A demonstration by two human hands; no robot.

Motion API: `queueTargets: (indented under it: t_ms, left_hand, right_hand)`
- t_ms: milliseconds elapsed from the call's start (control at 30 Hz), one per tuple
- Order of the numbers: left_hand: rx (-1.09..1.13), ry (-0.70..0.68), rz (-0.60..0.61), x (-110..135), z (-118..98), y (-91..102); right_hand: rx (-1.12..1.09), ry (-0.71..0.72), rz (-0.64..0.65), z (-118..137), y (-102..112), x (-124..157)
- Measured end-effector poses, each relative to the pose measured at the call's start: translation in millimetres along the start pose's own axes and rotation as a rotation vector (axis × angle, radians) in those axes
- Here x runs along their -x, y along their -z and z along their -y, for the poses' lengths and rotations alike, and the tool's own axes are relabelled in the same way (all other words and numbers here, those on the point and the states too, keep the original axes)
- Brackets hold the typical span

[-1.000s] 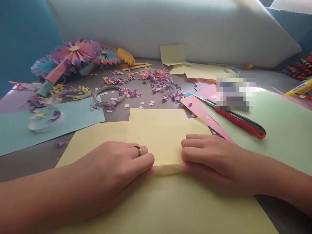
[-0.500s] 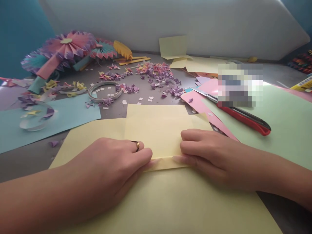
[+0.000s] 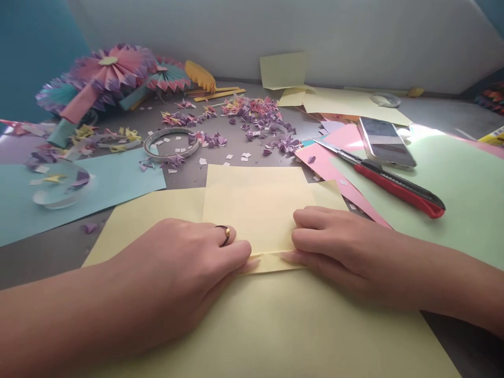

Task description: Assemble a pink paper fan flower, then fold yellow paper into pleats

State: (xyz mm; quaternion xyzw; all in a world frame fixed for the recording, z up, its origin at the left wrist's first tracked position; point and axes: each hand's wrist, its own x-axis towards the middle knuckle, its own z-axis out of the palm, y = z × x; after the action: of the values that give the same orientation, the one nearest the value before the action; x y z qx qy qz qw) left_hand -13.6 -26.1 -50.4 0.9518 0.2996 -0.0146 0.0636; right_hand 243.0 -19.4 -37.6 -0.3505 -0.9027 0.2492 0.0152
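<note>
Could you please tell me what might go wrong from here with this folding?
The fold in the folded yellow paper, pressed by the left hand and right hand, could crease crookedly if either hand slips. The red craft knife, whose blade seems exposed, lies near the right hand and might nick it during a careless sideways reach.

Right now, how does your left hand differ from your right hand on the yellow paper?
Your left hand wears a ring on one finger; your right hand shows no ring. The left hand's fingers point rightward along the fold, while the right hand's point leftward. Both rest at the folded edge of the pale yellow paper, their fingertips nearly meeting.
</note>
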Motion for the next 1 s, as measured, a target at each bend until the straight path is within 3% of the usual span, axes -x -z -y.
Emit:
queueTargets:
  t_ms: [267,500,767,833,1000]
  left_hand:
    - [-0.055,0.030,0.069,-2,-6,6.3]
    - [-0.054,-0.005,0.006,-1,-4,1.6]
    - [-0.112,0.037,0.033,-2,-7,8.1]
    - [-0.166,0.040,-0.016,-1,-8,9.9]
    - [-0.397,-0.024,-0.348,6,-23,3.3]
  right_hand:
    - [0.062,0.040,-0.006,1,-2,0]
    - [0.082,0.040,0.024,1,-2,1]
    - [0.109,0.047,0.005,2,-3,1]
    - [0.101,0.041,0.002,2,-2,2]
    - [0.077,0.058,0.007,2,-1,0]
